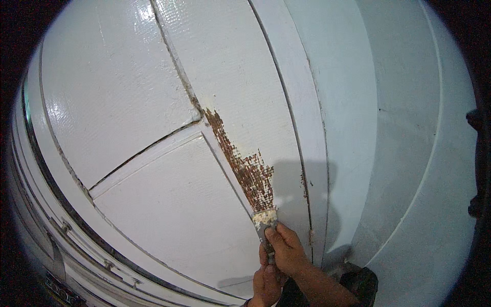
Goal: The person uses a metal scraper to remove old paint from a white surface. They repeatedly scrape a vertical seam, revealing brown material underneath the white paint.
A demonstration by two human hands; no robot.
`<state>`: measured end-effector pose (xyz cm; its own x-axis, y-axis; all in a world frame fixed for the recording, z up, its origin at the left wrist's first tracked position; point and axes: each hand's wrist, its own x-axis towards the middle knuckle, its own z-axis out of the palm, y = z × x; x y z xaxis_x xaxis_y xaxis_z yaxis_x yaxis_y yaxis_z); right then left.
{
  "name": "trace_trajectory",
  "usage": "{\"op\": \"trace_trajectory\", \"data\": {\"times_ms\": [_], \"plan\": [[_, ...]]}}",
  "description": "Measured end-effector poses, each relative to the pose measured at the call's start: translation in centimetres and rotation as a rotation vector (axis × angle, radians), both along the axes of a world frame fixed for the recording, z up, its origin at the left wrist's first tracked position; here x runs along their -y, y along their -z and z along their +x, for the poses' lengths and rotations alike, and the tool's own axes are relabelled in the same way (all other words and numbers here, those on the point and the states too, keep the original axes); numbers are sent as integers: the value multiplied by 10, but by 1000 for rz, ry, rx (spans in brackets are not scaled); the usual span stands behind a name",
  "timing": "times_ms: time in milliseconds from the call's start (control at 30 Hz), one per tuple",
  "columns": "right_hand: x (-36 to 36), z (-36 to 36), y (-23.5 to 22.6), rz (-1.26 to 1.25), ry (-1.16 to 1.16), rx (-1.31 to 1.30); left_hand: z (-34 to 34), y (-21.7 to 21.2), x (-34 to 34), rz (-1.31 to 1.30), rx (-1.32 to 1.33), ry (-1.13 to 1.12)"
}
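Observation:
A white painted panelled door (169, 194) fills the view. A brown strip of scraped-off paint (245, 163) runs diagonally down its stile. My right hand (287, 250) grips a metal scraper (265, 223), fingers pressing on its blade, whose edge is caked with white paint and rests at the lower end of the bare patch. My left hand (266, 284) is closed around the scraper's handle just below the right hand.
A white door frame (348, 128) and white wall (424, 153) lie to the right. Dark hinges (476, 123) show at the far right edge. A window-like frame with small metal fittings (66, 227) runs along the lower left.

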<state>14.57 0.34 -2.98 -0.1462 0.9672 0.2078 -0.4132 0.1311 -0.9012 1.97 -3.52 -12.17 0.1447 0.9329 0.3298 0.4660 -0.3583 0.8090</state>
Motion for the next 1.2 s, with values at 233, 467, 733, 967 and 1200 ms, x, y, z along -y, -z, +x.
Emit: {"op": "trace_trajectory", "data": {"times_ms": [233,467,733,967,1200], "plan": [[2,-2,-2,16,25,9,-1,6,-3,-107,308,43],[-2,-3,1,22,30,2,3,-12,-4,62,-4,0],[6,14,25,44,273,89,12,-2,1,-396,433,268],[-4,27,41,-16,293,63,34,9,1,-341,584,358],[-4,39,21,137,404,333,49,11,-9,24,197,238]]}}
